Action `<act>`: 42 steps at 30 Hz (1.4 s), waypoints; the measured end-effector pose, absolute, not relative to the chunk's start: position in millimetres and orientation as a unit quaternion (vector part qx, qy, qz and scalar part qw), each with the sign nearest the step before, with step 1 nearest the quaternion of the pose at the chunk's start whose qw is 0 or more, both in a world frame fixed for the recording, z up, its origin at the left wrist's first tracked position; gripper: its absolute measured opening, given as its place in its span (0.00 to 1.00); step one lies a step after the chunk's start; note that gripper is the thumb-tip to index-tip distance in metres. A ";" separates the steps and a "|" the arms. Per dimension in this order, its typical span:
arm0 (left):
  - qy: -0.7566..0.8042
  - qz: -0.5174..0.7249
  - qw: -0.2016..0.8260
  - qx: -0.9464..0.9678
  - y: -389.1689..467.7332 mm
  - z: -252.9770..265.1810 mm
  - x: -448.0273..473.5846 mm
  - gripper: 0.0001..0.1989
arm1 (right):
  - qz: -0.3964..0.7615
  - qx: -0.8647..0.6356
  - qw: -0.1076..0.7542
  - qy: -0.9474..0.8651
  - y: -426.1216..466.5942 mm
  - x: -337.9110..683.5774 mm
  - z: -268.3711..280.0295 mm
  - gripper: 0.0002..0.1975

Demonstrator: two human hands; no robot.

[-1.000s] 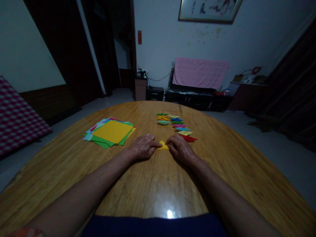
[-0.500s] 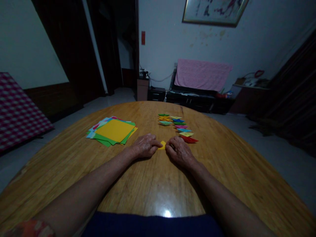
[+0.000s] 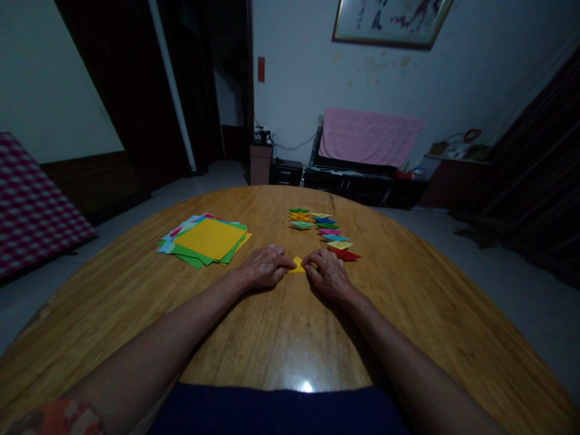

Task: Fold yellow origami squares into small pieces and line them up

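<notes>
A small folded piece of yellow paper lies on the wooden table between my two hands, its peak pointing away from me. My left hand is closed at its left side, with the fingertips on the paper's edge. At the right side my right hand pinches the other edge, its fingers bent and partly hiding the paper. Just beyond my right hand sits a red folded paper boat, the nearest in a row of coloured paper boats.
Left of my hands is a loose stack of square coloured paper, yellow on top. Several more boats, including a light green one, stand in two columns farther back on the round table. A pink cloth hangs beyond it.
Both hands stay at the folded yellow paper, and slightly more of it shows between them. The whole view has shifted a little; the boats and stack keep their places.
</notes>
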State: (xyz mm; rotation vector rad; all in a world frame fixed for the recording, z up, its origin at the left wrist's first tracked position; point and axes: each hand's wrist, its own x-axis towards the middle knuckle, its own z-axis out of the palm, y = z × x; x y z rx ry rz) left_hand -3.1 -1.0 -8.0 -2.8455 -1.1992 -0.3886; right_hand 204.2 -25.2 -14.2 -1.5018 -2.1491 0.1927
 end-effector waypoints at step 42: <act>-0.365 -0.154 0.025 -0.918 -15.2 -0.3 12.0 0.13 | 0.029 -0.541 0.240 -0.805 -24.1 206.4 -19.0 0.13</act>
